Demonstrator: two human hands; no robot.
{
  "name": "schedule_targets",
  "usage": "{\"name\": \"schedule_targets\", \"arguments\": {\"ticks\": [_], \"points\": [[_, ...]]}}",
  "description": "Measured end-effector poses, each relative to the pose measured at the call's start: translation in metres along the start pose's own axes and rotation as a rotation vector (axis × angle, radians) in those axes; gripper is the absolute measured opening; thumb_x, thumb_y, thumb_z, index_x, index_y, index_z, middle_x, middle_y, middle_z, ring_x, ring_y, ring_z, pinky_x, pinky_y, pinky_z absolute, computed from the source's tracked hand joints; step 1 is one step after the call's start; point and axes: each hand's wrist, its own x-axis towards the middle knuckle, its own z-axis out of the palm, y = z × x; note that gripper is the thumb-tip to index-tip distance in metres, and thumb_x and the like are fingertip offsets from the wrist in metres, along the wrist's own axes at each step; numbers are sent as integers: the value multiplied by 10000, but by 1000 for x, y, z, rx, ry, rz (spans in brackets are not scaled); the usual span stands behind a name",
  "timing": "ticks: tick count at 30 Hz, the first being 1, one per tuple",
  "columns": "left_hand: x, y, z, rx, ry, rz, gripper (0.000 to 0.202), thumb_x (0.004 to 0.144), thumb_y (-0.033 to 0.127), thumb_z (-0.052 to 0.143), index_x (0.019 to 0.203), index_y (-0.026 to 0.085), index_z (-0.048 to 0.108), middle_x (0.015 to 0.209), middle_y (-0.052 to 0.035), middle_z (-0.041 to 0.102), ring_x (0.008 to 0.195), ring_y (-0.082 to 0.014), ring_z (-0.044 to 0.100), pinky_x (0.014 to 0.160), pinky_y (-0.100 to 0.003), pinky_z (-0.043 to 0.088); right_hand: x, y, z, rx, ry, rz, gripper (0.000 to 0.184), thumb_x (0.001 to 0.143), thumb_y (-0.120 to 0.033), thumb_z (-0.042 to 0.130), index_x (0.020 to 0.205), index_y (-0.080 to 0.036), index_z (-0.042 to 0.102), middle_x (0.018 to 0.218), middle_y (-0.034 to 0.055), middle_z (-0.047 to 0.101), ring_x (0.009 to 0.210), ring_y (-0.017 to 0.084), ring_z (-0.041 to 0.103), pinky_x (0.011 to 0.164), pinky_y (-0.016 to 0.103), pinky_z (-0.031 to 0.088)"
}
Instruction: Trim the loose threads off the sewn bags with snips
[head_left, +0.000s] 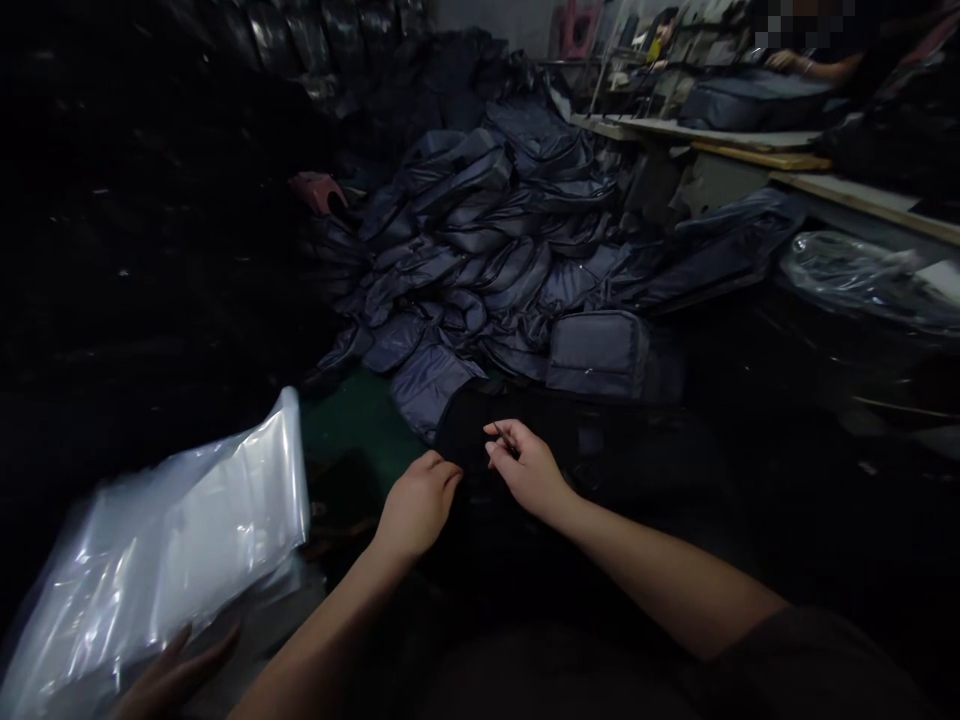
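Two hands are held on the edge of a black bag (pixel 480 432). The left hand (pixel 418 505) is laid there with fingers pressed together; the right hand (pixel 525 470) pinches a thin dark strand (pixel 507 438), it seems, for the light is poor. A clear plastic bag (pixel 165 530) is touched by another hand (pixel 176 675) at lower left.

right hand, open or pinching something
Pinching: the right hand has its thumb and fingers closed on a thin dark tool, just above the black bag.
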Motion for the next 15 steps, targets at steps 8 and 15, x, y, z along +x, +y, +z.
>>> {"name": "schedule_targets", "arguments": {"ticks": [8, 15], "points": [[-1, -6, -5, 94, -91, 8, 250, 880, 255, 401, 913, 208, 644, 901, -71, 580, 784, -184, 573, 714, -292, 440, -2, -11, -12, -342, -95, 22, 388, 827, -425, 559, 1142, -210, 489, 906, 27, 603, 802, 161, 579, 716, 292, 426], [0, 0, -3, 109, 1, -42, 110, 817, 187, 453, 799, 200, 562, 802, -38, 554, 725, -176, 542, 638, -288, 390, -2, -24, -7, -682, -264, -65, 171, 854, -365, 567, 914, -205, 571, 918, 28, 603, 854, 165, 566, 683, 264, 396]]}}
